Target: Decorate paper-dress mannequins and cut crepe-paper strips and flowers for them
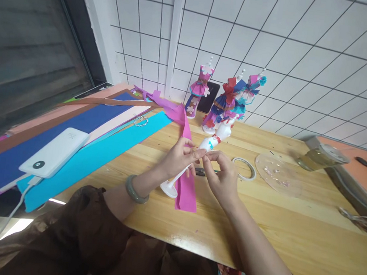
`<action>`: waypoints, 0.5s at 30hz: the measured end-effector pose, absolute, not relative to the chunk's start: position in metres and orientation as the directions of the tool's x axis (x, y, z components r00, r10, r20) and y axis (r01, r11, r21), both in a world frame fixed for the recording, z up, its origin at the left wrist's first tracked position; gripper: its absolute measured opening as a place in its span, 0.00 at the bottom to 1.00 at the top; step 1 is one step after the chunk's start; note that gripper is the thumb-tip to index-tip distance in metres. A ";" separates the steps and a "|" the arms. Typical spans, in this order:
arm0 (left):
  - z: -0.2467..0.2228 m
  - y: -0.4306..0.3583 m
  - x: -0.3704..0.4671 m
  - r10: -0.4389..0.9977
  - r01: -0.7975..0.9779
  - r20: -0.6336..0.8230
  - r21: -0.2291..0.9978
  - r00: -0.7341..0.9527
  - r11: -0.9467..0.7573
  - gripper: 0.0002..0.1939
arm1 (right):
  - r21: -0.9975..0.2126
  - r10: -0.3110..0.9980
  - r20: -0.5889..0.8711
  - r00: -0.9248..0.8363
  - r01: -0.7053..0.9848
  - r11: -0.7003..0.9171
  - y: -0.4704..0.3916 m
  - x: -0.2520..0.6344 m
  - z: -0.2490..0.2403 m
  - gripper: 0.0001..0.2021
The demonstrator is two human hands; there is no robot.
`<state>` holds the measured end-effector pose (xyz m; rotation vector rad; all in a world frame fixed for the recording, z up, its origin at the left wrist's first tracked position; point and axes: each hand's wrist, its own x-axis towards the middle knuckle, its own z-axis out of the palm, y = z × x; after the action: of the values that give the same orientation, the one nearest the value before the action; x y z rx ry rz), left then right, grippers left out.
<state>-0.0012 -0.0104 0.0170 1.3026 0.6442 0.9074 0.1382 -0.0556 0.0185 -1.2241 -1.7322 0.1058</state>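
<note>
Over the wooden table (pixel 275 227), the small white dress form (pixel 205 145) leaned, its bust pointing away from the person and its round base (pixel 168 189) nearer. The left hand (pixel 178 158) had its fingers curled narrowly about the form's stem, just below the body; the right hand (pixel 222 177) had thumb and fingertip pinched close there, though whether they held anything could not be told. Good work here, it seemed, called for the left to steady the stem without twisting, and the right to press lightly, clear of the red and turquoise trim (pixel 217 139). As for writing, the power bank (pixel 57 147) bore a faint mark and a round dark badge (pixel 38 164), neither legible.
</note>
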 end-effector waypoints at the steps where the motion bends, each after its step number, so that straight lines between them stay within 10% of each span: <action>1: 0.017 -0.011 -0.001 0.860 -0.204 0.109 0.979 0.499 -0.005 0.21 | -0.530 0.753 0.657 -0.040 0.686 0.498 -0.056 0.136 0.019 0.04; 15: 0.008 -0.004 0.002 0.881 -0.412 0.147 0.909 0.450 0.058 0.17 | -0.547 0.722 0.690 -0.048 0.618 0.564 -0.054 0.130 0.019 0.04</action>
<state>0.0015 -0.0037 0.0083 1.1203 0.5238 1.0499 0.1299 -0.0544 0.0194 -1.1166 -1.7383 0.1223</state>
